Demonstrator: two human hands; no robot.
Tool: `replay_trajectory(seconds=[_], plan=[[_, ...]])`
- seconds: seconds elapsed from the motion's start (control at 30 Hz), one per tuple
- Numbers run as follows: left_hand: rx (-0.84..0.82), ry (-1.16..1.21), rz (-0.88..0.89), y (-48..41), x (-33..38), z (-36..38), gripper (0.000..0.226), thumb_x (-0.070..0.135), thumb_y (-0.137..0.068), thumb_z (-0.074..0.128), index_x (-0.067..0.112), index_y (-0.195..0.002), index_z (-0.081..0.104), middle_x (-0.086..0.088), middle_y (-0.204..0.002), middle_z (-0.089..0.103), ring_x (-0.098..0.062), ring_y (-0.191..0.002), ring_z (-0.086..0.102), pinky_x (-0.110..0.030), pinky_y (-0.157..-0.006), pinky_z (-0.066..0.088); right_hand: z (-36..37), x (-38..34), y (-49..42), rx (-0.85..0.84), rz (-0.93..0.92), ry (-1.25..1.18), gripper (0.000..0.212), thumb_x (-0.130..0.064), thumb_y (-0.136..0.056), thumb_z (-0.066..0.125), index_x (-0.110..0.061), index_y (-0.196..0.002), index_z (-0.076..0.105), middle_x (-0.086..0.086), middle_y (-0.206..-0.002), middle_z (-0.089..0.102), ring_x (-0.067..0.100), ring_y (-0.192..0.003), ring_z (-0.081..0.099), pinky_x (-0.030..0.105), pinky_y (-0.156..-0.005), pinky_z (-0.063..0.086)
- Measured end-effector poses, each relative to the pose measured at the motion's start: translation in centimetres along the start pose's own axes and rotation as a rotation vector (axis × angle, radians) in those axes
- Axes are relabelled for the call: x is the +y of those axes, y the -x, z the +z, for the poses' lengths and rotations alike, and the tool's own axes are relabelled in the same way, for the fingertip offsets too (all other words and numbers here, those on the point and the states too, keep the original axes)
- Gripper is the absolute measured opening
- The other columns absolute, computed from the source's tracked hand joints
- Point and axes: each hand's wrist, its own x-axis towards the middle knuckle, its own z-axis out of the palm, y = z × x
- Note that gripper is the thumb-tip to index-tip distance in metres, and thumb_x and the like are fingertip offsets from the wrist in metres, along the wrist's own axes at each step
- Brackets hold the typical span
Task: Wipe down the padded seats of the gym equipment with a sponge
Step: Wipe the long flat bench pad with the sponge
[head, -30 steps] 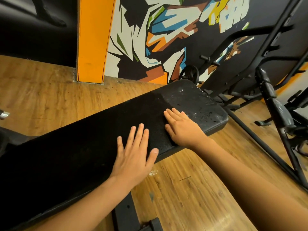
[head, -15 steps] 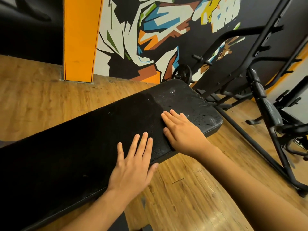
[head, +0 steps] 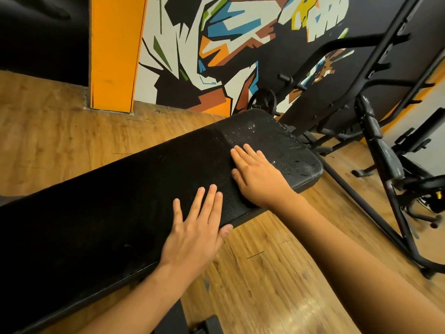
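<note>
Two hands rest flat on the black padded seat (head: 115, 203): left hand (head: 192, 239) fingers (head: 212, 201) slightly spread, right hand (head: 258, 182) fingers (head: 251, 153) pressed together.

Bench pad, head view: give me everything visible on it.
The bench pad is long, black and vinyl-like, with a grained surface and rounded corners. It runs from lower left to upper right above the wood floor. Its far end is glossy with droplets; the rest looks matte. The left hand lies flat at the near edge, thumb over the side. The right hand lies flat by the wet patch.
</note>
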Motion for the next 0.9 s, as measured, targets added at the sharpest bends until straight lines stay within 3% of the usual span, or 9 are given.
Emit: replay_trajectory(seconds=[0.5,0.63,0.9], plan=[[0.034,0.029,-0.007,-0.2,0.0,0.3,0.068,0.053,-0.106,0.02,0.007,-0.154,0.035,-0.013,-0.163,0.029,-0.031,-0.148,0.033,-0.069,-0.103,0.042,0.6,-0.5,-9.3,-0.019,-0.011,0.02,0.058,-0.033,-0.11,0.03,-0.005,-0.16,0.021,0.013,-0.167,0.023,0.031,-0.156,0.011,0.045,-0.125,0.009],[0.044,0.032,-0.001,-0.2,0.0,0.4,0.069,0.054,-0.107,0.016,0.007,-0.154,0.035,-0.012,-0.162,0.03,-0.032,-0.148,0.033,-0.07,-0.104,0.041,0.7,-1.0,-13.3,-0.032,-0.027,0.047,0.054,-0.033,-0.11,0.03,-0.003,-0.155,0.031,0.015,-0.161,0.034,0.033,-0.152,0.02,0.045,-0.122,0.016],[0.044,0.041,0.005,-0.1,-0.2,0.3,0.068,0.054,-0.107,0.019,0.008,-0.154,0.037,-0.011,-0.162,0.032,-0.03,-0.147,0.034,-0.067,-0.105,0.04,0.7,-1.4,-16.4,-0.05,-0.022,0.034,0.056,-0.032,-0.109,0.03,-0.004,-0.158,0.027,0.014,-0.165,0.027,0.031,-0.155,0.015,0.044,-0.124,0.014]])
